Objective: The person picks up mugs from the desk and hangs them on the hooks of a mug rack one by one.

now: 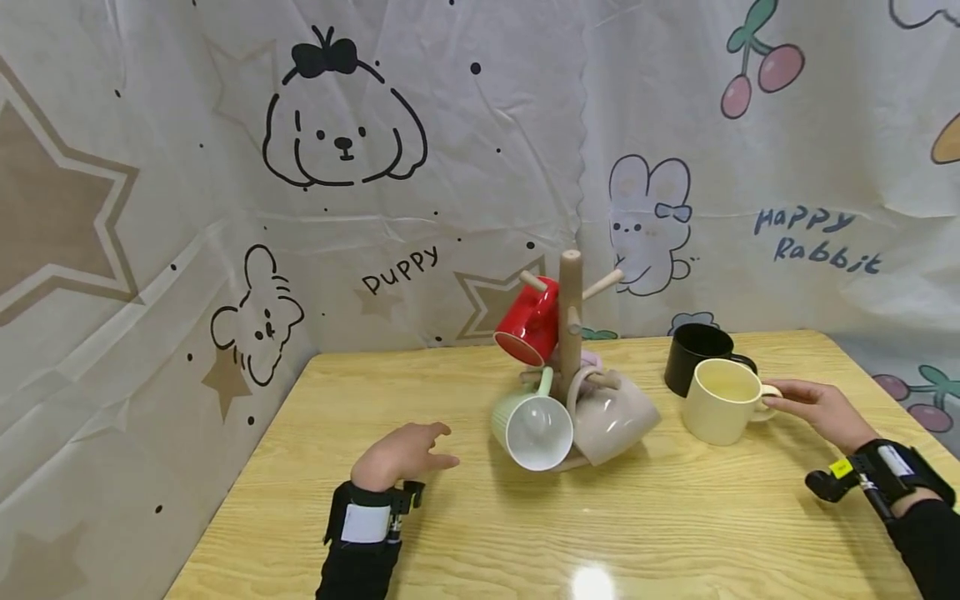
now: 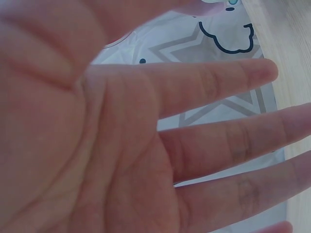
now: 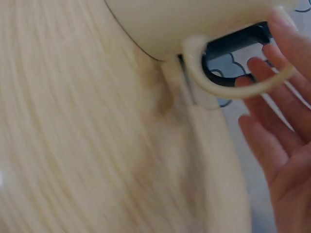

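Observation:
A cream mug (image 1: 720,404) stands upright on the wooden table (image 1: 465,533), right of centre. My right hand (image 1: 813,408) lies beside its handle with the fingers nearly straight and the fingertips at the handle's outer side. In the right wrist view the fingers (image 3: 286,136) sit just behind the cream mug's handle loop (image 3: 204,82), not curled round it. My left hand (image 1: 401,454) is low over the table at the left, holding nothing. The left wrist view shows its palm (image 2: 121,145) with fingers spread.
A wooden mug tree (image 1: 570,317) stands mid-table with a red mug (image 1: 531,321) hung high, and a green mug (image 1: 528,425) and a beige mug (image 1: 615,417) low. A black mug (image 1: 693,350) stands just behind the cream one. Printed cloth walls close in the left and back.

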The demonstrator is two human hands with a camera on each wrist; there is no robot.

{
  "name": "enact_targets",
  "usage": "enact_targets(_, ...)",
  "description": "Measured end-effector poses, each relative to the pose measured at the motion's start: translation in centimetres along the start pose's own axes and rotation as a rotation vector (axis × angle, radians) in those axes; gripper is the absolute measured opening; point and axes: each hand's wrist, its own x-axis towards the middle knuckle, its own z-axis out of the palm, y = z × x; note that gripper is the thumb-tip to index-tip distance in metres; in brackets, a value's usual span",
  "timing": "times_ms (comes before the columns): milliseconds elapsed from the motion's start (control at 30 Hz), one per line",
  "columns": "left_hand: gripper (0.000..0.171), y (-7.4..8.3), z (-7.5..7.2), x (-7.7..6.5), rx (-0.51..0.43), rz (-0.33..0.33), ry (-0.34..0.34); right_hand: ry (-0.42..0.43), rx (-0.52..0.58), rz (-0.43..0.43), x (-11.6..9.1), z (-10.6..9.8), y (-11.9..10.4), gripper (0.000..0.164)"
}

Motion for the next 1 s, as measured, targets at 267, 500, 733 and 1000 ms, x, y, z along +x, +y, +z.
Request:
enact_targets(267,0.052,-0.5,-0.3,-0.3,0.010,-0.008,0.004,0.043,0.067,-0.101,0.9,1.2,0.1,0.031)
enact_targets(500,0.053,-0.3,-0.3,-0.2,0.003,-0.007,-0.006,-0.023,0.084,-0.069,0.1,0.5,0.7,0.018)
enact_targets(733,0.052,-0.1,0.0,-0.2,-0.004,-0.002,0.006,0.020,0.104,-0.100,-1.0,0.9,1.4,0.018)
enact_targets(1000,0.051,-0.1,-0.7,-0.8,0.004,0.020,0.050,0.105,-0.001,-0.161,-1.1,0.7,3.9,0.021)
